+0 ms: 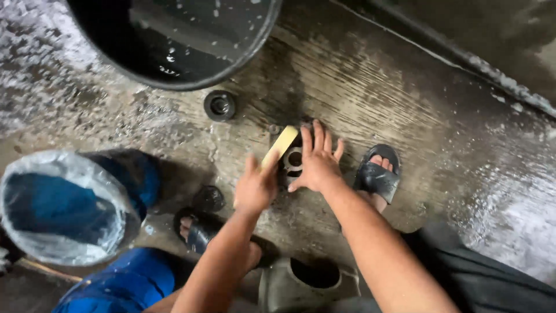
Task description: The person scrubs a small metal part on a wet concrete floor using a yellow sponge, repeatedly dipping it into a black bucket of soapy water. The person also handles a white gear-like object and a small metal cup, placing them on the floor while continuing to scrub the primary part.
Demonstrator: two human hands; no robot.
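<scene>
My left hand (255, 186) grips a yellow sponge or pad (280, 145) and presses its end against a dark metal part (293, 161) lying on the wet concrete floor. My right hand (317, 159) lies flat over the right side of that part, fingers spread, holding it down. The part shows a round hole in its middle; most of it is hidden under my hands.
A large black tub of water (179, 40) stands at the top. A small round black part (219, 105) lies below it, another (208, 199) near my left foot. A blue bag-lined container (63, 208) is at left, a grey metal housing (307, 284) at bottom. My sandalled feet (377, 177) flank the work.
</scene>
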